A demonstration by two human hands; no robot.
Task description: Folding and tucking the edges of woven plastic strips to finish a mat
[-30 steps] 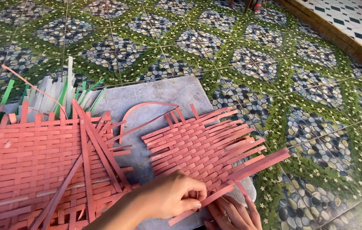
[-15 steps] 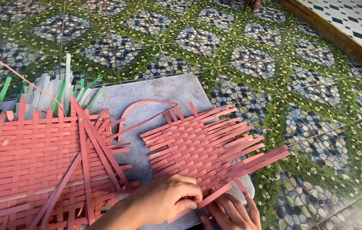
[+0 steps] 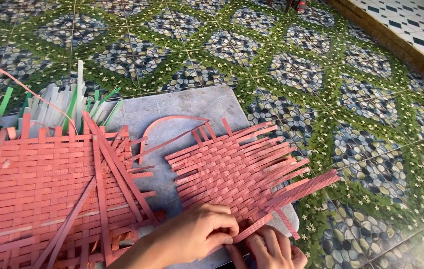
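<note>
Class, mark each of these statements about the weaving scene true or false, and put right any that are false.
1. Both hands work at the near edge of the smaller red woven strip mat. True.
2. That mat lies on a grey flat board. True.
3. The strips under the left hand and right hand are blue. False: they are red.
4. Green and white loose strips lie behind the larger red woven mat. True.
5. The floor is bare concrete. False: it is patterned pebble-and-leaf floor tile.
</note>
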